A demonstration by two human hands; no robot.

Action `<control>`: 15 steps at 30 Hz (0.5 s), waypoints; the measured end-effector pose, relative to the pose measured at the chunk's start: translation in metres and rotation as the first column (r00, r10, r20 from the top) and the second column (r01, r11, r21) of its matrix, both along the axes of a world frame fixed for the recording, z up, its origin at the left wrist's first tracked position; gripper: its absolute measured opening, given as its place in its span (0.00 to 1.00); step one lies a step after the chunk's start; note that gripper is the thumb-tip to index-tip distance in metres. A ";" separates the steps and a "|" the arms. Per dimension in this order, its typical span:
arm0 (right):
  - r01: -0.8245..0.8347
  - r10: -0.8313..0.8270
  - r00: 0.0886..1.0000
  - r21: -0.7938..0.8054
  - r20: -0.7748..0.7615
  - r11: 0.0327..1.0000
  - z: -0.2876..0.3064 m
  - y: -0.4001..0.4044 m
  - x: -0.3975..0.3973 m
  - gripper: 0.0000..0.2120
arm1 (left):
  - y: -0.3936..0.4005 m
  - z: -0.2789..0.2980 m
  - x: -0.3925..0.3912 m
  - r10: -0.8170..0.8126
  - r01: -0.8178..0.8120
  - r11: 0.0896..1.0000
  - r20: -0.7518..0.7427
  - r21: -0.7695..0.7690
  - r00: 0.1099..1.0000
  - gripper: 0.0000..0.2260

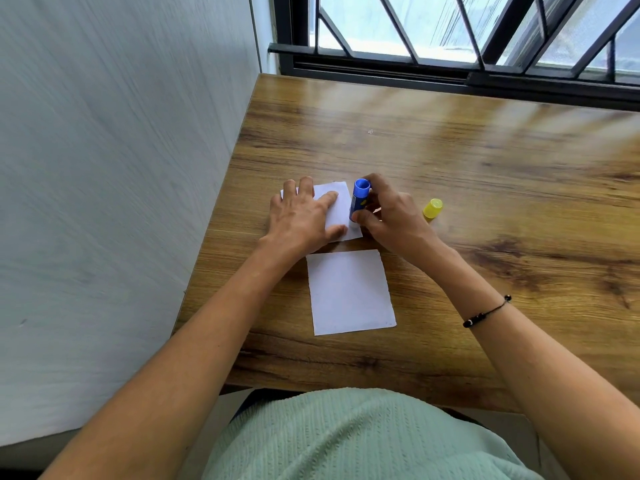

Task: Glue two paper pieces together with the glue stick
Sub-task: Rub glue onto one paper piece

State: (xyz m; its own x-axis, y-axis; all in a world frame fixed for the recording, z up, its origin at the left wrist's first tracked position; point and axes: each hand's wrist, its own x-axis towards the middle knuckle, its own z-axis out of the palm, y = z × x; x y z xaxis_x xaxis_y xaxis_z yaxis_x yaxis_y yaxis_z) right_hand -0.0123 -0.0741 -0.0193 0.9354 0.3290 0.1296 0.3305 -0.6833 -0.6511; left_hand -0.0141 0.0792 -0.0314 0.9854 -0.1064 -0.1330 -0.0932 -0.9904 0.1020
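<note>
The right hand (pixel 388 216) closes its grip around the blue glue stick (pixel 359 199), holding it upright with its working end down at the right edge of the far paper piece (pixel 337 209); the end turned upward looks like the hollow base of the tube. Just left of that grip, the left hand (pixel 304 216) lies flat and spread on the same sheet, gripping nothing, only pinning it to the surface (pixel 485 188). To the right of the grip, a little apart from the hand, the yellow cap (pixel 433 208) rests by itself, so the stick is uncapped. Nearer the person than the grip, the 2nd paper piece (pixel 349 292) lies bare and untouched, close to the far sheet, with its upper left corner hidden under the left wrist. The step in hand appears to be spreading glue on the 1st sheet. The next move likely calls for strokes across the sheet while the flat hand shifts out of the glue's path, then lifting 1 sheet onto the other with edges aligned and pressing it down.
</note>
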 end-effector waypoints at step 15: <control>0.086 -0.083 0.996 0.110 -0.027 0.990 0.000 -0.010 -0.018 0.15 | -0.001 -0.002 -0.002 0.014 -0.014 0.999 0.012 0.034 1.000 0.30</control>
State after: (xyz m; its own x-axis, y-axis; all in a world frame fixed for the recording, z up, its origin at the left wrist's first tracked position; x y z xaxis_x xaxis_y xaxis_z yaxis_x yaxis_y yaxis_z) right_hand -0.0308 -0.0845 -0.0191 0.9624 0.2332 0.1396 0.2589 -0.6310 -0.7313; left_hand -0.0160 0.0780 -0.0334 0.9882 -0.0880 -0.1250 -0.0801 -0.9945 0.0668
